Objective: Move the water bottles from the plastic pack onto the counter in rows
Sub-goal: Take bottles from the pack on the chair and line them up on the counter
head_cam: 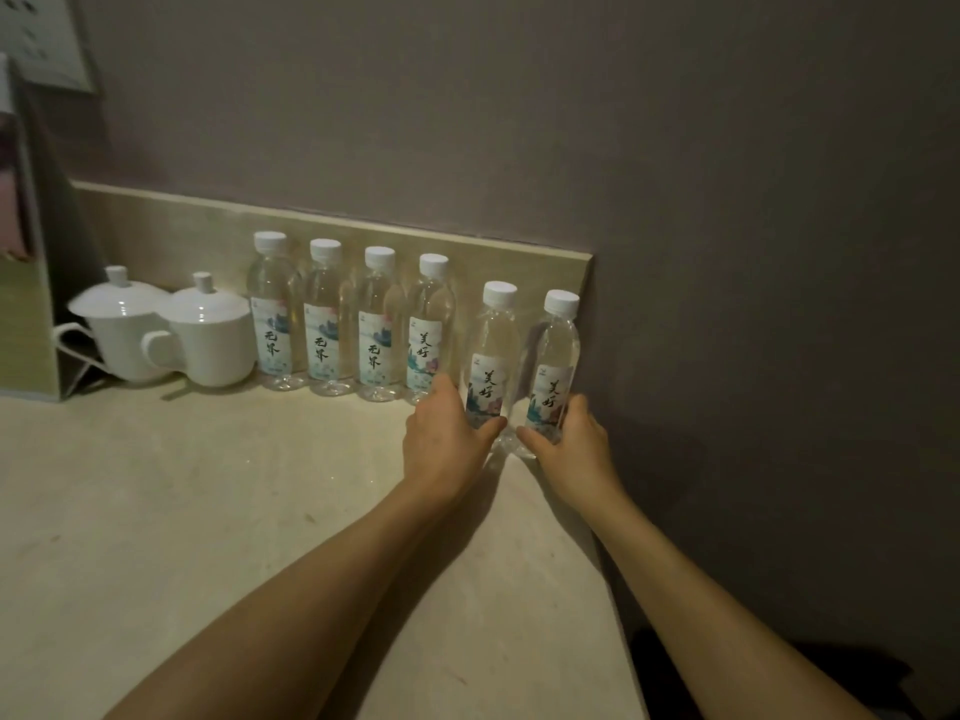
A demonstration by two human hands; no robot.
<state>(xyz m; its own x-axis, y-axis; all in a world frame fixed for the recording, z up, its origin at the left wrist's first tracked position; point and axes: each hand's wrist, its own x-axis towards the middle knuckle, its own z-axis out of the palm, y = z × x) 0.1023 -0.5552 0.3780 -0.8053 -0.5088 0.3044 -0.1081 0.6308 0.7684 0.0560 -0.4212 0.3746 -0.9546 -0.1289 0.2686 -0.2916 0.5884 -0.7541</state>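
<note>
Several clear water bottles with white caps and printed labels stand upright on the beige counter [208, 511]. The row of bottles [348, 319] lines the back splash. Two more stand a little nearer, at the counter's right end. My left hand [447, 444] grips the lower part of the fifth bottle [491, 350]. My right hand [569, 449] grips the base of the rightmost bottle [556, 356]. Both bottles rest on the counter, close together. The plastic pack is out of view.
Two white lidded cups [171, 335] stand left of the bottle row, beside a box-like holder [31, 314] at the far left. The counter ends just right of my right hand, against a grey wall [753, 304]. A dark gap lies below that edge.
</note>
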